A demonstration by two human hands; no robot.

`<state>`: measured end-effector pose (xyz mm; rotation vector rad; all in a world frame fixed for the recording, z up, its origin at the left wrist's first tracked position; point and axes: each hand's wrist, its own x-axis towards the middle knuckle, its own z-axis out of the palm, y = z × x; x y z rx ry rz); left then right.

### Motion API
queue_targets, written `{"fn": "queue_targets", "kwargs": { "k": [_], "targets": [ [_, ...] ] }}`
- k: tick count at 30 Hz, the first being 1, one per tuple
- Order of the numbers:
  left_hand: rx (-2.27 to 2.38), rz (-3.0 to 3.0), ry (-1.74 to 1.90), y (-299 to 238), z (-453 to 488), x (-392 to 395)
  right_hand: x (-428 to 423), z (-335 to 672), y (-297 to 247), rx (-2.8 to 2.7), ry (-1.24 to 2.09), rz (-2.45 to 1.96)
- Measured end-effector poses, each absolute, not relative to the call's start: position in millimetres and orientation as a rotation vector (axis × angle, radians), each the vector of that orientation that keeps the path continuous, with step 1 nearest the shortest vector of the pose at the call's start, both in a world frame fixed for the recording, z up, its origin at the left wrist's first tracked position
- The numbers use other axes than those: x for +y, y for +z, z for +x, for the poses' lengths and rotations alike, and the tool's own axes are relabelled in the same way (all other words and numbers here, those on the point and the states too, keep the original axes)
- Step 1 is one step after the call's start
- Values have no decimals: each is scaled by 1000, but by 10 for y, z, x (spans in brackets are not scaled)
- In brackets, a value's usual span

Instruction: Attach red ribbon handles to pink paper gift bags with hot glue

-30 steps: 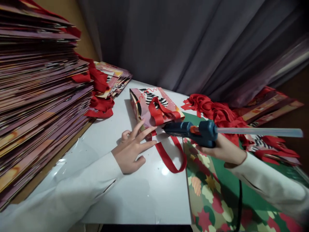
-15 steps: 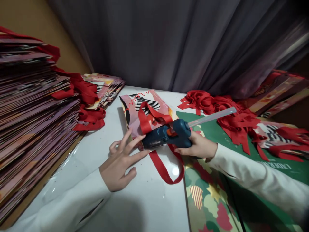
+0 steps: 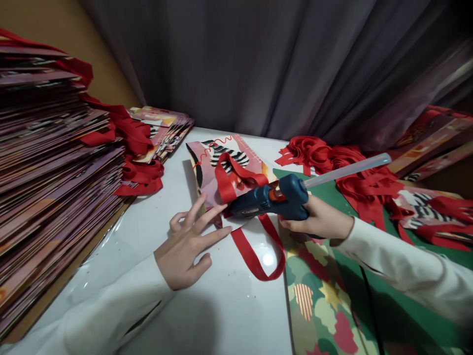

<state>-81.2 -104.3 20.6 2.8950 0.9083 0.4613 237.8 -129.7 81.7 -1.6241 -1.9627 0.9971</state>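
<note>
My right hand [image 3: 320, 219] is wrapped round the handle of a dark blue glue gun [image 3: 254, 201]. A long, translucent glue stick [image 3: 349, 169] juts from its back, up to the right. The nozzle end points left, over the near edge of a printed paper bag [image 3: 207, 180] with a zebra picture. My left hand [image 3: 190, 246] has its fingers spread, with the tips at the bag's near edge by the nozzle. One red ribbon loop [image 3: 224, 182] lies on top of the bag; another ribbon loop [image 3: 260, 264] extends from the near edge onto the white table [image 3: 177, 320]. The nozzle tip is hidden.
At the left rises a tall stack of printed bags [image 3: 48, 197] with red ribbons. A smaller pile of bags [image 3: 170, 130] lies behind it. Cut red ribbons [image 3: 314, 153] are heaped at the back right, beside a green board [image 3: 399, 301]. A grey curtain [image 3: 221, 64] hangs behind.
My right hand has moved the glue gun to the right and slightly up in the picture. My left hand stays spread at the bag's edge. The view has shifted slightly.
</note>
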Motion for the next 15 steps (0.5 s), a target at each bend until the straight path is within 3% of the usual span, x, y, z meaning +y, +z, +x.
{"fn": "queue_targets", "kwargs": {
  "k": [7,15],
  "targets": [
    [910,2857,476,215,-798,-1047,-1331,2363,840,-1941,1055,-1598],
    [892,2819,497,232,-790,-1059,-1334,2440,896,-2006,827,-1683]
  ]
}}
